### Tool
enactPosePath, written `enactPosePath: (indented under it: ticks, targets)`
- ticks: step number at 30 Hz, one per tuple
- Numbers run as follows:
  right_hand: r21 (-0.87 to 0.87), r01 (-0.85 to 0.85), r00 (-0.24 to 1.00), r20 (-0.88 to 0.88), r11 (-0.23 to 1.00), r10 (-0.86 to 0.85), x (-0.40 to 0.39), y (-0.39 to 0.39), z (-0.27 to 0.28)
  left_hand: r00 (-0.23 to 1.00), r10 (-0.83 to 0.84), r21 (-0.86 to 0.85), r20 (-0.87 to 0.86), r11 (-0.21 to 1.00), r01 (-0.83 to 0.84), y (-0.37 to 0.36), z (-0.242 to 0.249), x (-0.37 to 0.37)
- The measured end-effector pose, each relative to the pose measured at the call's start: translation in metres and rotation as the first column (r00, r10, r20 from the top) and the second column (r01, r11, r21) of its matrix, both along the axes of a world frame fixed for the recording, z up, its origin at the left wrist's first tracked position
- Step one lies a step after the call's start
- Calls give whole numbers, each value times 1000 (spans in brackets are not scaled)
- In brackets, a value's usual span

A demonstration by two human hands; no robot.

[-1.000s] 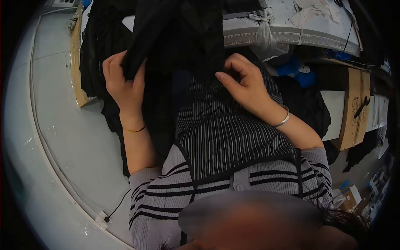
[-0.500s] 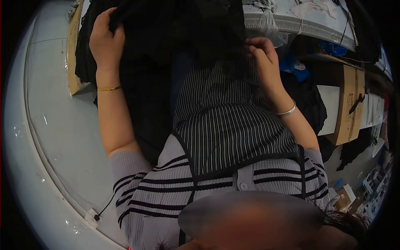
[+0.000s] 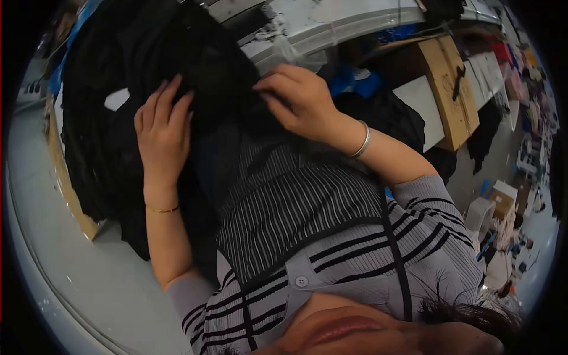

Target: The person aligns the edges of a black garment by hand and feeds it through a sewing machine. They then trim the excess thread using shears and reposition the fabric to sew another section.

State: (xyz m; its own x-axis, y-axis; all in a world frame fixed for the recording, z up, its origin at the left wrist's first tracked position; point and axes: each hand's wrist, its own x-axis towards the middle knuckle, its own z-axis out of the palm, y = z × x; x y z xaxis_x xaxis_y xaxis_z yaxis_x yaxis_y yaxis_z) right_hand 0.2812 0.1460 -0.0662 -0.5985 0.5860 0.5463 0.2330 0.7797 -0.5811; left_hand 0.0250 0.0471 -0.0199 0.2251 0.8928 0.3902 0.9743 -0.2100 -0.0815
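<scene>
Black fabric point(image 3: 207, 53) lies in folds in front of me, spread from the far left toward the middle. My left hand point(image 3: 163, 121) rests on it, fingers stretched out and apart, back of the hand upward. At the fabric's right edge, my right hand point(image 3: 302, 97) has thumb and fingers drawn together in a pinch on the cloth. The pinched bit is mostly hidden in the dark material. A striped apron point(image 3: 302, 195) covers my front, just below the fabric.
A grey-white worktable point(image 3: 349, 23) runs along the back, with a clear plastic bag point(image 3: 290, 53) at its edge. To the right stand a cardboard box point(image 3: 449, 94), a blue bag point(image 3: 355, 80) and dark cloth point(image 3: 390, 118). A pale surface point(image 3: 118, 284) lies at left.
The view has turned, and the black fabric now shows farther left. My left hand has let go of its gathered hold and spread out. My right hand has come nearer to the left.
</scene>
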Motion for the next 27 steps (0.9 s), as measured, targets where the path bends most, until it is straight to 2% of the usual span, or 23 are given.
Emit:
enactPosePath:
  ticks: [1,3,5,7,8,12,15,17,18,20,22,23,24,25,26,27]
  targets:
    - [-58,122,992,49,991,-119,24,10,-1,1000,5,-32,4,999,-5,5,1,-8]
    - [91,360,931,-97,928,-352,72,55,-8,999,-52,-23,6,998,52,10,6,-19]
    - [-10,586,795,-185,810,-577,120,102,2,992,-124,-116,37,985,127,8,19,-22]
    - [57,680,730,-133,731,-670,167,151,4,986,-142,-162,90,974,155,5,26,-21]
    - [65,679,731,-144,731,-667,161,154,16,976,-162,-194,145,963,188,7,30,-20]
    - [96,732,670,71,674,-739,125,177,65,978,-84,-234,190,964,128,9,45,-7]
    - [113,774,589,234,623,-774,92,236,86,971,-72,-233,228,964,126,9,50,-5]
    - [126,796,522,352,592,-777,84,257,100,926,-46,-261,375,953,153,6,58,-1]
    - [132,797,495,418,590,-762,81,268,104,927,-20,-268,375,955,129,6,61,2]
    - [121,759,481,559,640,-676,93,306,97,836,-43,-192,547,966,175,9,66,5]
    - [87,695,473,692,713,-545,163,412,59,715,32,-191,698,971,142,16,67,9]
    - [72,665,456,749,743,-480,114,393,49,602,41,-191,798,964,187,21,63,7]
    - [472,330,555,603,817,-573,142,436,-1,472,33,-164,881,957,239,26,58,3]
    - [181,471,604,647,863,-465,149,447,-6,477,66,-187,876,959,211,28,54,2]
    - [-121,577,653,663,808,-367,154,448,1,431,28,-151,902,956,252,30,51,2]
    - [-121,575,655,660,809,-367,155,438,14,382,-30,-93,924,950,299,33,50,0]
